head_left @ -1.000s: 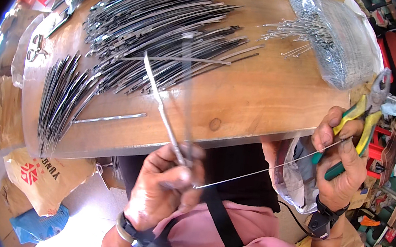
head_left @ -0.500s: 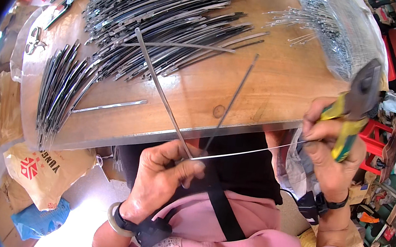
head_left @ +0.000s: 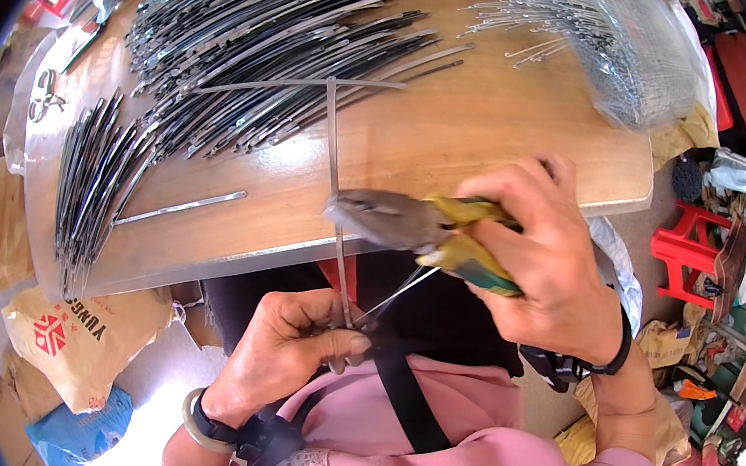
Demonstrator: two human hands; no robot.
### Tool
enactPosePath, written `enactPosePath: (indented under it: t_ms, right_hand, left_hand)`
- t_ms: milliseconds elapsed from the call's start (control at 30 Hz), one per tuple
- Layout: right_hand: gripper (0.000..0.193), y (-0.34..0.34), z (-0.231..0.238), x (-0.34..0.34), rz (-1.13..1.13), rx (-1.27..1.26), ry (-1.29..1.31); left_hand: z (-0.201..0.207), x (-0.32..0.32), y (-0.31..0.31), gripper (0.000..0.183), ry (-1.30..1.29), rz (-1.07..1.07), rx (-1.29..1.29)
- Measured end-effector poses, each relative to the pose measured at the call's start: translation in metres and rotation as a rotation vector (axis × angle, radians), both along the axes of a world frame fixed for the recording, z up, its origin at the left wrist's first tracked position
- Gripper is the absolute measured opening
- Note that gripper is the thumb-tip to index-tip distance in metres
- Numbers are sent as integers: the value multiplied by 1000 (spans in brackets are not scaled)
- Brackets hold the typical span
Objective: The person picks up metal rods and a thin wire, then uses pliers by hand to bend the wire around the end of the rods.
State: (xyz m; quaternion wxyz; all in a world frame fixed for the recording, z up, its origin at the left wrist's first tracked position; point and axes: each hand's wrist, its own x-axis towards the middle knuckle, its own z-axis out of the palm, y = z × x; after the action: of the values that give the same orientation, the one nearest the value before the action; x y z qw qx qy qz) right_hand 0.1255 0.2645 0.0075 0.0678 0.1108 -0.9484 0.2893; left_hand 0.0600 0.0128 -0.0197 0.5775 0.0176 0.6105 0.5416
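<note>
My left hand is closed around the lower end of a narrow metal strip, which stands up over the table's near edge. Between the same fingers and thumb sits one end of a thin, shiny wire, slanting up to the right. In my right hand is a pair of pliers with yellow and green handles. Their jaws point left and lie across the strip in this view; motion blur hides whether they touch it. The wire's upper part passes out of sight behind the pliers and hand.
On the wooden table lie a large heap of dark metal strips, a smaller bundle and a single strip. Looped wires spill from a plastic bag. A paper bag and a red stool flank the table.
My right hand has swung left with the pliers, bringing their jaws to the strip. The wire, stretched between both hands before, now slants up steeply. The strip stands more upright.
</note>
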Motion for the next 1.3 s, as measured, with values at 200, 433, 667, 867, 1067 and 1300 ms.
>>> enactPosePath:
  t_ms: [200, 433, 667, 867, 1067, 1300]
  right_hand:
    - [26, -7, -19, 1, 85, -21, -48]
    - [30, -10, -15, 10, 67, -39, -118]
    - [29, -22, -9, 12, 104, -62, -37]
    - [25, -25, -17, 13, 97, 19, 109]
    - [27, -7, -9, 39, -124, -120, -56]
    - [30, -17, -9, 49, -27, -373, -361]
  left_hand:
    - [-4, 5, -1, 12, -14, 17, 13]
    - [-1, -18, -3, 20, 100, -66, 102]
    - [13, -28, 13, 12, 145, -159, 126]
    - [-14, 1, 13, 12, -193, 56, 188]
    - [-1, 13, 16, 15, -356, 450, 289]
    - [11, 24, 16, 4, 88, 500, 289]
